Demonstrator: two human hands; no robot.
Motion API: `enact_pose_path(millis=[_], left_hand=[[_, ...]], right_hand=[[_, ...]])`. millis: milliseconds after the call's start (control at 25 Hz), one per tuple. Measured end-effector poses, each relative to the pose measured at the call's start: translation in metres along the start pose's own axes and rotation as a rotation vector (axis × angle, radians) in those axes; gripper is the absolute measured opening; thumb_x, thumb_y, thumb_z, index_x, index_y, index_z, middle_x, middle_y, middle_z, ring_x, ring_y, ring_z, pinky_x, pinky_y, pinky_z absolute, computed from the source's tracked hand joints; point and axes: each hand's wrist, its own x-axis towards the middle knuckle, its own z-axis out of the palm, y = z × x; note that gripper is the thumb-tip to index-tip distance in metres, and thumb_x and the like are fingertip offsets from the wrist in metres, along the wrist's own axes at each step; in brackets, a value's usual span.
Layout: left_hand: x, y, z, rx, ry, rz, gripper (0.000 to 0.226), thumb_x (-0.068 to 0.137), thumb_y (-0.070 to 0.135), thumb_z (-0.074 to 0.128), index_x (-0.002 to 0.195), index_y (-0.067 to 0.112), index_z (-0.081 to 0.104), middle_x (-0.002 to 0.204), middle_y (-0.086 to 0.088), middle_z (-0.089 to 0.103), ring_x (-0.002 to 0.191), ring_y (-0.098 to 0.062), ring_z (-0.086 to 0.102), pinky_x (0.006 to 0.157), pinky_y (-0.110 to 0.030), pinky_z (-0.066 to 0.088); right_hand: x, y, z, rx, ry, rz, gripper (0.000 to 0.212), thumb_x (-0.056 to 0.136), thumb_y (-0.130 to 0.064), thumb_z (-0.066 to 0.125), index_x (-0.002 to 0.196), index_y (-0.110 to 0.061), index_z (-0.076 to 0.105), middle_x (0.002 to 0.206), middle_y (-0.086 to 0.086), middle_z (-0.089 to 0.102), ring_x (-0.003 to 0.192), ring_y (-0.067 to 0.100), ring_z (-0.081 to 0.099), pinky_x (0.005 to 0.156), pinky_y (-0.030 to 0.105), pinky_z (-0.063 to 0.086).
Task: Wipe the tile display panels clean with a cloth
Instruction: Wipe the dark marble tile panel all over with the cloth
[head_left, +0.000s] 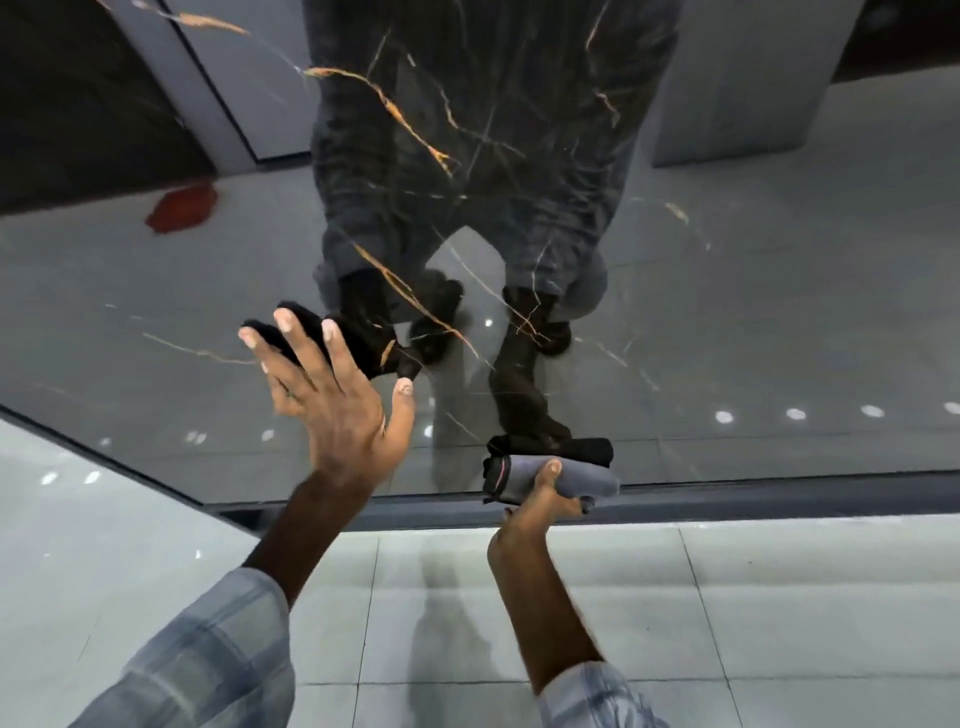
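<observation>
A glossy dark marble tile panel (727, 312) with orange and white veins stands upright before me and mirrors the room and my legs. My left hand (332, 400) lies flat against it, fingers straight and spread. My right hand (540, 504) grips a folded grey cloth (576, 480) and holds it against the panel's bottom edge, just above the dark base rail (779, 501).
Light grey floor tiles (727, 597) run below the panel. A second pale glossy panel (78, 519) angles off at the left. A red patch (182, 208) shows as a reflection in the upper left of the dark panel.
</observation>
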Motion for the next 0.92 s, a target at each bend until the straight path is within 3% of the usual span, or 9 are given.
enact_pose_path(millis=[120, 200, 320, 400, 480, 600, 760, 840, 920], left_hand=[[-0.012, -0.003, 0.009, -0.011, 0.026, 0.044, 0.089, 0.101, 0.052, 0.035, 0.163, 0.02, -0.02, 0.17, -0.012, -0.028, 0.144, -0.068, 0.007, 0.125, -0.056, 0.009], [-0.011, -0.006, 0.021, -0.014, 0.075, 0.077, 0.089, 0.099, 0.05, 0.034, 0.163, 0.022, -0.021, 0.168, -0.003, -0.033, 0.143, -0.066, 0.006, 0.126, -0.054, 0.001], [-0.013, -0.011, 0.03, -0.023, 0.132, 0.078, 0.09, 0.098, 0.049, 0.036, 0.164, 0.025, -0.02, 0.169, -0.001, -0.031, 0.143, -0.065, 0.006, 0.126, -0.056, 0.0], [-0.016, -0.011, 0.03, -0.041, 0.138, 0.061, 0.09, 0.098, 0.049, 0.037, 0.164, 0.026, -0.02, 0.171, -0.014, -0.023, 0.143, -0.064, 0.006, 0.126, -0.054, -0.001], [-0.02, -0.012, 0.026, -0.081, 0.114, 0.046, 0.089, 0.1, 0.049, 0.038, 0.163, 0.027, -0.021, 0.17, -0.02, -0.018, 0.143, -0.063, 0.005, 0.126, -0.052, -0.004], [-0.017, -0.012, 0.027, -0.068, 0.055, 0.089, 0.083, 0.105, 0.053, 0.032, 0.163, 0.027, -0.02, 0.168, -0.001, -0.034, 0.144, -0.061, 0.005, 0.126, -0.05, -0.007], [-0.023, -0.027, 0.008, -0.107, -0.047, 0.114, 0.077, 0.102, 0.047, 0.048, 0.165, 0.029, 0.007, 0.174, -0.005, -0.018, 0.155, -0.046, 0.002, 0.118, -0.06, 0.018], [-0.014, -0.051, -0.017, -0.175, 0.003, 0.147, 0.07, 0.098, 0.034, 0.057, 0.16, 0.022, 0.027, 0.171, -0.021, 0.01, 0.16, -0.033, 0.005, 0.119, -0.057, 0.022], [0.011, -0.085, -0.034, -0.168, 0.122, 0.13, 0.061, 0.101, 0.032, 0.05, 0.157, 0.014, 0.034, 0.162, -0.033, 0.022, 0.156, -0.034, 0.013, 0.123, -0.05, 0.015]], right_hand=[[-0.033, -0.026, -0.007, 0.137, -0.025, -0.064, 0.04, 0.099, -0.045, 0.068, 0.131, -0.029, 0.048, 0.125, -0.002, 0.066, 0.114, 0.022, 0.066, 0.11, 0.051, 0.05], [-0.032, -0.029, -0.011, 0.227, -0.048, -0.106, 0.039, 0.098, -0.031, 0.072, 0.131, -0.022, 0.054, 0.12, 0.0, 0.07, 0.108, 0.021, 0.07, 0.108, 0.05, 0.053], [-0.016, -0.019, -0.022, 0.019, -0.101, -0.156, 0.064, 0.089, -0.059, 0.073, 0.14, -0.024, 0.055, 0.133, -0.002, 0.066, 0.113, 0.018, 0.069, 0.106, 0.049, 0.054], [-0.009, -0.011, -0.025, 0.016, -0.05, -0.18, 0.086, 0.075, -0.079, 0.072, 0.141, -0.027, 0.055, 0.132, -0.005, 0.068, 0.112, 0.017, 0.071, 0.104, 0.051, 0.055], [-0.018, -0.017, -0.019, 0.062, -0.03, -0.2, 0.078, 0.086, -0.065, 0.073, 0.146, -0.02, 0.051, 0.136, 0.001, 0.067, 0.115, 0.02, 0.07, 0.105, 0.047, 0.055], [-0.03, -0.029, -0.011, 0.19, 0.001, -0.264, 0.062, 0.1, -0.027, 0.07, 0.151, -0.01, 0.04, 0.142, 0.007, 0.058, 0.122, 0.022, 0.065, 0.105, 0.031, 0.053], [-0.056, -0.046, -0.006, 0.102, 0.002, -0.726, 0.068, 0.097, -0.026, 0.073, 0.153, -0.009, 0.037, 0.145, 0.003, 0.046, 0.134, 0.021, 0.053, 0.107, 0.02, 0.047], [-0.076, -0.055, 0.012, -0.066, 0.032, -1.064, 0.07, 0.095, -0.031, 0.073, 0.152, -0.011, 0.039, 0.15, 0.016, 0.041, 0.141, 0.033, 0.043, 0.118, 0.028, 0.036], [-0.106, -0.056, 0.036, -0.346, 0.013, -1.478, 0.068, 0.091, -0.036, 0.072, 0.148, -0.017, 0.041, 0.153, 0.031, 0.036, 0.143, 0.044, 0.034, 0.122, 0.044, 0.026]])
